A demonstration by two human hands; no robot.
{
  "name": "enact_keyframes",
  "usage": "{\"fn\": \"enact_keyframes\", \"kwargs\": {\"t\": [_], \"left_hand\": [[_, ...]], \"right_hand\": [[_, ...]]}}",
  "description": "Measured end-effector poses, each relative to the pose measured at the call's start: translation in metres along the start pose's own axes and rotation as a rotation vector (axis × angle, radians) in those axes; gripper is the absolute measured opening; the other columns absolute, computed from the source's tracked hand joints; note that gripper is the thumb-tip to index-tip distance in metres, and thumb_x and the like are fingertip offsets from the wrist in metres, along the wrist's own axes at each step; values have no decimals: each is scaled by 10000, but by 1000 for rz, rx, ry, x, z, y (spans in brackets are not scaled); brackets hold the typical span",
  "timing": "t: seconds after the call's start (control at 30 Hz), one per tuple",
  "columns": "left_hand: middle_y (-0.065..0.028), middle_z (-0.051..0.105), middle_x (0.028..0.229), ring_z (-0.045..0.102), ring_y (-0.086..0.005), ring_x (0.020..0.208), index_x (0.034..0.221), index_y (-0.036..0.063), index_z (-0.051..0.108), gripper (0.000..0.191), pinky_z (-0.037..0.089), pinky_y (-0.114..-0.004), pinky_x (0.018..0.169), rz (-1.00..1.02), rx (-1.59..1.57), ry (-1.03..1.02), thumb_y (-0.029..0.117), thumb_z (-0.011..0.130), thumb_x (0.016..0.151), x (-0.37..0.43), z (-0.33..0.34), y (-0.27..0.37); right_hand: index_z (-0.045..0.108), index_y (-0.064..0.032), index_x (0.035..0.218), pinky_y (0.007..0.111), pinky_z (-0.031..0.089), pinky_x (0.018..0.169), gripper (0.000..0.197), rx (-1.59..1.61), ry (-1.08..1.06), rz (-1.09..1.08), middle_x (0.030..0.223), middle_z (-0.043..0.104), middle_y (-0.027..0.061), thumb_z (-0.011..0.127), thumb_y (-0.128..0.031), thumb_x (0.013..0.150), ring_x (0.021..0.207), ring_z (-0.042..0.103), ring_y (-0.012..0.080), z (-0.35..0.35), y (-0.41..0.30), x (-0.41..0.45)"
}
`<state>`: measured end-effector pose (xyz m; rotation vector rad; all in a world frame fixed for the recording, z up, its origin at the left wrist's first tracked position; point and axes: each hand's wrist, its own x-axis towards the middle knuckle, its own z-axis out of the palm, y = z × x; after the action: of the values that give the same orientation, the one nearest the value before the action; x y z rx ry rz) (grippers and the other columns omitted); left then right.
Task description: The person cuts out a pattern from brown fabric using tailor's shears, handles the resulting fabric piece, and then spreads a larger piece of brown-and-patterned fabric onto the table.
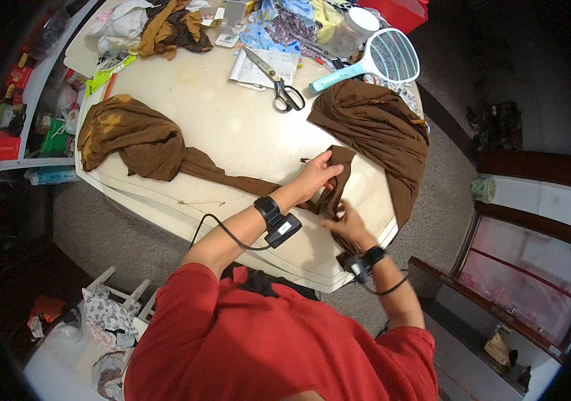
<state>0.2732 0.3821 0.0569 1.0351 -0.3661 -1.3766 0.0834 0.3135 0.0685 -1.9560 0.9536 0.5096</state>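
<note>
My left hand (319, 176) pinches the upper end of a narrow brown fabric strip (344, 156) above the table near its front right edge. Lower on the same cloth, my right hand (348, 226) has its fingers around a fold; motion blurs them. From there the strip runs left, under my left forearm, to a bunched brown cloth (132, 140) with lighter patches. A larger folded brown cloth (375, 135) lies to the right, its lower end hanging over the table's edge. Each wrist wears a black strap with a cabled module.
Black-handled scissors (275, 80) rest partly on an open notebook (250, 67). Behind my hands are an electric fly swatter (388, 57), a clear jar with a white lid (355, 32) and piled patterned fabric (278, 22). More cloth (120, 25) lies at the table's back left.
</note>
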Motion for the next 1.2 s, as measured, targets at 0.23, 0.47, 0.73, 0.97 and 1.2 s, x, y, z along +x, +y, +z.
{"fn": "enact_keyframes", "kwargs": {"t": [0.23, 0.47, 0.73, 0.97, 1.2], "left_hand": [[-238, 484, 1258, 508, -357, 1114, 1392, 25, 266, 785, 443, -390, 892, 155, 1185, -164, 335, 670, 795, -50, -46, -40], [-214, 630, 952, 596, -392, 890, 1127, 62, 540, 376, 472, -467, 769, -160, 1304, -357, 327, 513, 862, -136, -60, -60], [-192, 636, 965, 601, -341, 902, 1086, 62, 601, 413, 455, -404, 761, -211, 1039, -327, 401, 549, 855, -270, -86, -61], [-34, 553, 801, 510, -122, 775, 890, -27, 568, 195, 423, -271, 684, 3, 742, 104, 137, 650, 821, -374, -92, -1], [-72, 611, 1100, 571, -168, 1011, 1092, 39, 586, 241, 426, -316, 931, 522, 161, 609, 76, 585, 853, -451, -110, 93]], "right_hand": [[600, -70, 792, 224, 402, 451, 63, 407, 375, -145, 674, 524, -24, 590, -129, 813, 545, 475, 64, -109, -14, -3], [537, -13, 1128, 236, 465, 672, 311, 875, 839, -456, 874, 582, 20, 624, -114, 847, 727, 551, 112, -261, -46, -12], [596, -55, 1118, 263, 496, 740, 297, 530, 381, -362, 983, 620, 38, 634, -156, 842, 858, 597, 142, -132, -87, -20], [580, -46, 1174, 310, 490, 825, 437, 400, 67, -438, 1028, 637, 70, 691, -279, 821, 930, 599, 193, 112, -51, -28], [617, -13, 1090, 287, 492, 762, 383, 309, -333, -354, 909, 660, 82, 696, -254, 803, 832, 603, 162, 217, -50, -67]]}}
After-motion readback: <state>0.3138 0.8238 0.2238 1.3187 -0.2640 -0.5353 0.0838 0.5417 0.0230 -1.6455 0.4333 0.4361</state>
